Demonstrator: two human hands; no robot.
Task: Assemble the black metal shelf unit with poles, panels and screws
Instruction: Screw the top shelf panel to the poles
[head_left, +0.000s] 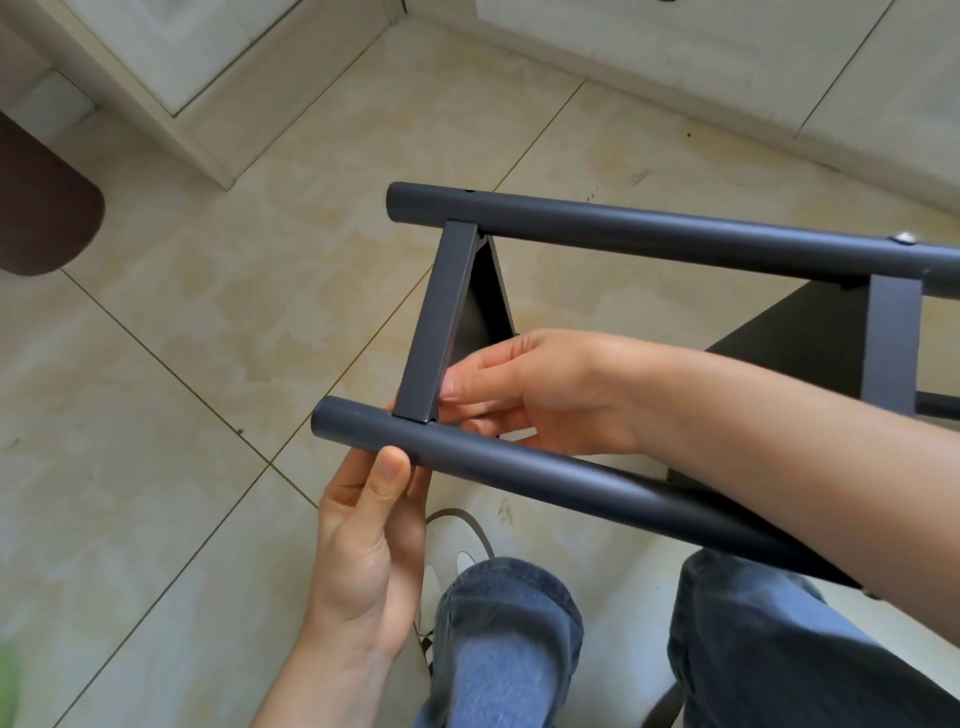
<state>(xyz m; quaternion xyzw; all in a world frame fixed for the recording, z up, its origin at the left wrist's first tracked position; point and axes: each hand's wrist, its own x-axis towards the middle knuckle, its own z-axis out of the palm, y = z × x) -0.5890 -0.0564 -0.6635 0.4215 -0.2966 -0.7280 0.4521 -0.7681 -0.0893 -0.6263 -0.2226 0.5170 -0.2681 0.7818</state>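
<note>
Partly built: two poles (623, 228) joined by panels (436, 332); left hand (363, 551) gripping near pole, right hand (524, 389) pinching panel end, screw unseen.

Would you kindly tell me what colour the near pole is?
The near pole is matte dark grey-black, seen best in the head view.

This looks like a room in a home. Glossy beige floor tiles (218, 291) with thin gold-coloured grout lines fill most of the frame, cream panelled cabinet fronts (171, 57) with a plinth run along the top, and a dark brown rounded cushion-like edge (41, 208) shows at upper left.
</note>
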